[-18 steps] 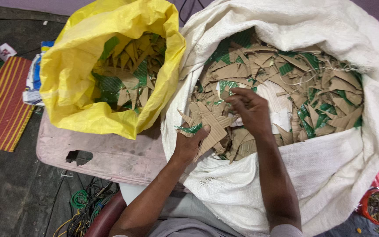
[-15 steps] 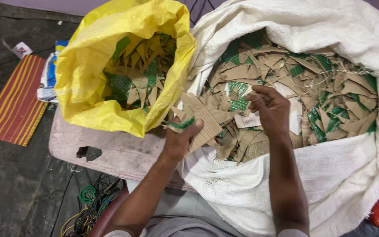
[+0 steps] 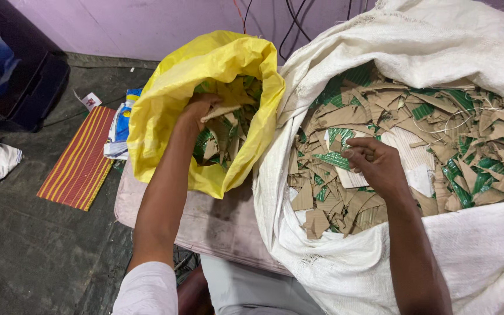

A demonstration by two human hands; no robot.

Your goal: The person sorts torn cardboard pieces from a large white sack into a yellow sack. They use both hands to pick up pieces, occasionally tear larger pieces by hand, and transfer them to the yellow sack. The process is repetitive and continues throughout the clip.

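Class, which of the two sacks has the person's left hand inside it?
The smaller yellow plastic sack; the left hand reaches into it, while the right hand rests in the big white woven sack.

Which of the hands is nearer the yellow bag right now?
Left. The left hand is inside the mouth of the yellow bag, holding a cardboard piece. The right hand is apart, in the white sack.

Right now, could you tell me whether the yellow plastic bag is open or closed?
Open: the yellow plastic bag gapes at its mouth, the left hand reaches inside over brown cardboard scraps.
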